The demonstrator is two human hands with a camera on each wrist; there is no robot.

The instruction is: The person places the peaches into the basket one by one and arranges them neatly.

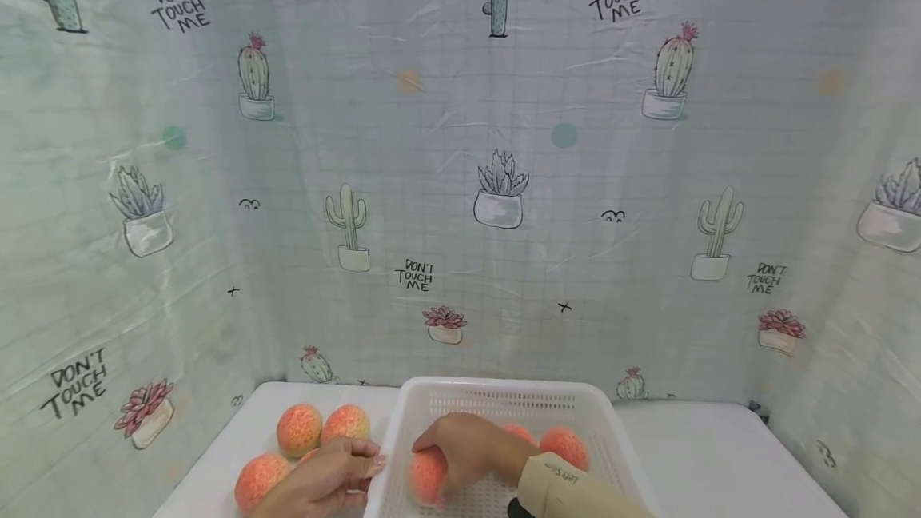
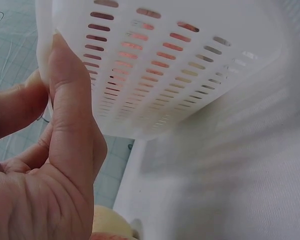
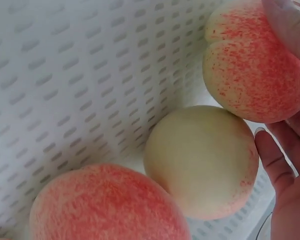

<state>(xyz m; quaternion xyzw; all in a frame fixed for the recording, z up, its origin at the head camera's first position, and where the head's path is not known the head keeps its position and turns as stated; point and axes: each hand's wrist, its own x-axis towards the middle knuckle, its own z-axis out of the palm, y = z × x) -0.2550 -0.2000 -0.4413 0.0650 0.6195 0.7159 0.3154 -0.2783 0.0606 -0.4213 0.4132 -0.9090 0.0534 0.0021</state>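
Observation:
A white perforated plastic basket (image 1: 504, 390) stands on the table. My left hand (image 1: 327, 476) pinches its left rim between thumb and fingers, plain in the left wrist view, where the slotted wall (image 2: 190, 60) rises beside the thumb. Inside the basket, my right hand (image 1: 464, 454) grips a red-speckled peach (image 1: 428, 476) near the left wall. In the right wrist view the gripped peach (image 3: 255, 65) touches or overlaps a pale peach (image 3: 202, 162); I cannot tell which. A redder peach (image 3: 107, 205) lies close by. Toward the basket's right side sits another peach (image 1: 564, 448).
Left of the basket, several peaches lie on the white table (image 1: 727, 454), among them one at the back (image 1: 299, 429), its neighbour (image 1: 347, 424) and one nearer (image 1: 261, 481). A cactus-print curtain (image 1: 446, 142) encloses the table's back and sides.

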